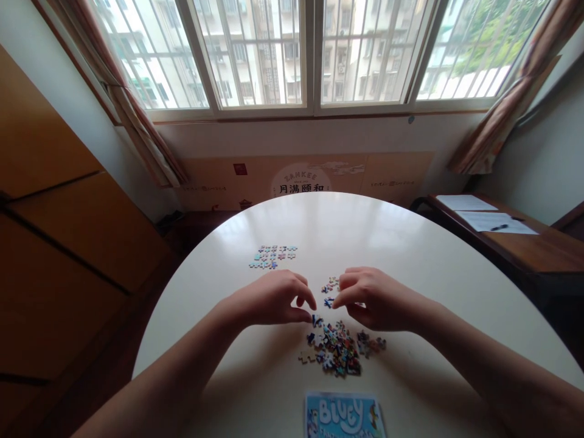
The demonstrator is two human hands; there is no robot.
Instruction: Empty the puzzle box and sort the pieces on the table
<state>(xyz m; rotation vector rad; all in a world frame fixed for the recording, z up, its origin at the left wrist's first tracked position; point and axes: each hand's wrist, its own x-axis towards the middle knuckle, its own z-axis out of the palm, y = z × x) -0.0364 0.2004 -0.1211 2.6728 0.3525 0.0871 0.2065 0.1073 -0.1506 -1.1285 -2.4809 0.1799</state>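
Note:
Both of my hands are over a white round table, with a heap of jigsaw puzzle pieces (340, 348) just below them. My left hand (280, 298) has its thumb and index finger apart, the thumb tip at the edge of a dark blue puzzle piece (317, 320). With its index fingertip, my right hand (376, 299) touches a small blue-and-white piece (328, 302); its thumb is held away from that finger. A few light pieces (329, 284) lie beside the right hand's knuckles. Beyond the left hand, several pieces (274, 257) are laid out in rows.
A blue "Bluey" card or box (344, 417) lies at the near side of the table (205, 377). To the right, a wooden desk (524, 249) holds papers (495, 221) and a pen. Behind the table are a printed board (387, 173) and barred windows.

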